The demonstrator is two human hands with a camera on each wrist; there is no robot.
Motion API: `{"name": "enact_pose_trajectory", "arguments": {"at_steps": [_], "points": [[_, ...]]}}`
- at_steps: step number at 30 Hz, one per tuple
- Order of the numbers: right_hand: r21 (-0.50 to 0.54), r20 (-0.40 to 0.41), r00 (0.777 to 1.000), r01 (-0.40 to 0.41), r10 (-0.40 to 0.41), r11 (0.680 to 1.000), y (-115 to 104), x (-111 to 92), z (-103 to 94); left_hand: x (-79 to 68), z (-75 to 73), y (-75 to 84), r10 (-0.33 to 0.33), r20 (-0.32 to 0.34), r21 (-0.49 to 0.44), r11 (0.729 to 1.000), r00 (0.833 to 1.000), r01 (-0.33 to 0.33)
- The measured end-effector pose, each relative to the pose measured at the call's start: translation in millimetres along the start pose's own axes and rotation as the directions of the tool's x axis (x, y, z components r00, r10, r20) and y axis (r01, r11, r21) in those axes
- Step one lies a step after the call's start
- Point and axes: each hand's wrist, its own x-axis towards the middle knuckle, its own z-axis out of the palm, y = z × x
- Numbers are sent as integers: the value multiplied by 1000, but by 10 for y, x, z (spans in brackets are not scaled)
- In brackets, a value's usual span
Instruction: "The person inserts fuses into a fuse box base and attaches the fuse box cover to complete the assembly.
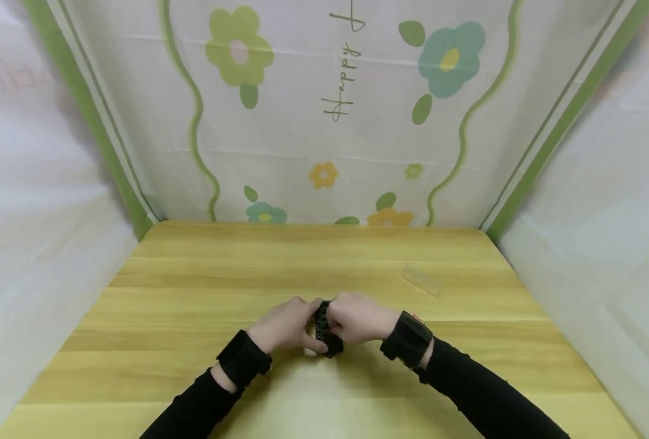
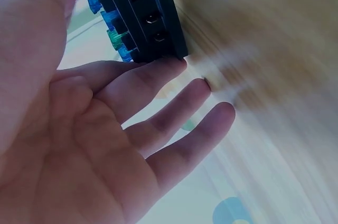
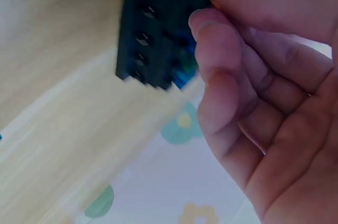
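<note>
A narrow black block (image 1: 333, 346) with a row of holes along its side stands between both hands, near the middle of the table. Translucent blue pieces (image 2: 95, 3) and a green piece (image 2: 114, 39) stick out of one face. My left hand (image 1: 288, 324) holds the block by its ends, fingertips at the far end and thumb at the near one; the other fingers extend past it in the left wrist view. At the block's face, my right hand (image 1: 359, 317) pinches a small orange piece (image 3: 213, 0) between thumb and forefinger, its remaining fingers curled. Most of that piece is hidden.
A clear plastic case (image 1: 420, 279) lies on the wooden table (image 1: 192, 274), behind and to the right of my right hand. Flower-printed white cloth (image 1: 302, 91) hangs along the table's back edge, with white cloth sides (image 1: 593, 244) at left and right.
</note>
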Motion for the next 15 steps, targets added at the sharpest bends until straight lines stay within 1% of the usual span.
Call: {"name": "enact_pose_trajectory", "arguments": {"at_steps": [3, 7, 11, 15], "points": [[68, -69, 997, -29, 34, 997, 64, -71, -59, 17, -12, 9, -21, 14, 29, 999, 1000, 21], [105, -145, 985, -74, 89, 992, 174, -178, -108, 27, -15, 15, -50, 19, 67, 997, 999, 49], [131, -167, 975, -127, 149, 983, 300, -298, -110, 29, -5, 9, -76, 26, 86, 994, 997, 73], [159, -147, 969, -177, 200, 971, 397, -416, -104, 29, 10, -4, -98, 35, 90, 991, 995, 94]]}}
